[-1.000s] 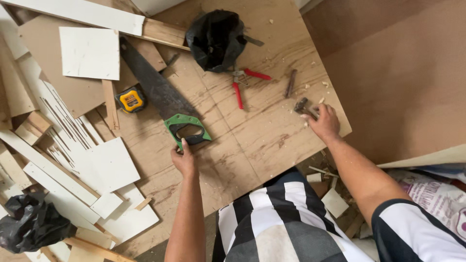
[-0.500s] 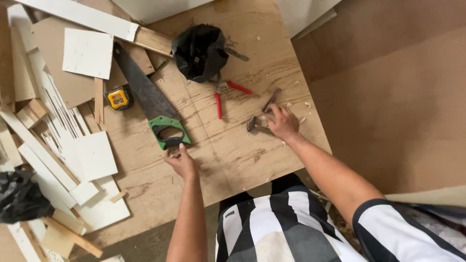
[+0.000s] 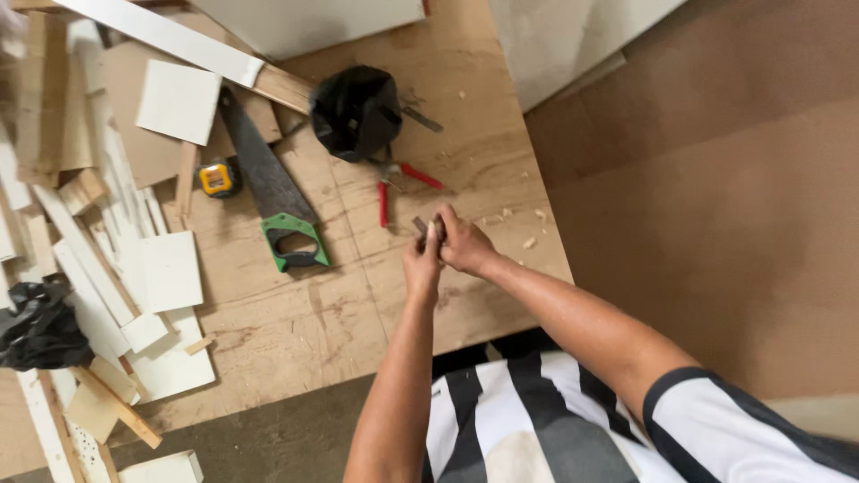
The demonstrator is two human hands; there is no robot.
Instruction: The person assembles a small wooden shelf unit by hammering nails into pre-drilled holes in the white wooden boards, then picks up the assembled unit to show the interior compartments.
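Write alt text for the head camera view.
Both hands, left hand and right hand, meet over a plywood board, pinching a small dark object. Nearby lie red pliers, a green-handled saw, a yellow tape measure and a black bag.

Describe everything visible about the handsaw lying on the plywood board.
The handsaw lies flat on the plywood board, untouched by either hand. Its dark, dull metal blade tapers toward the top left, where its tip meets a pale wooden strip. The closed-loop handle is bright green with black inlay and points toward the person. A yellow tape measure sits just left of the blade. Teeth are too small to make out.
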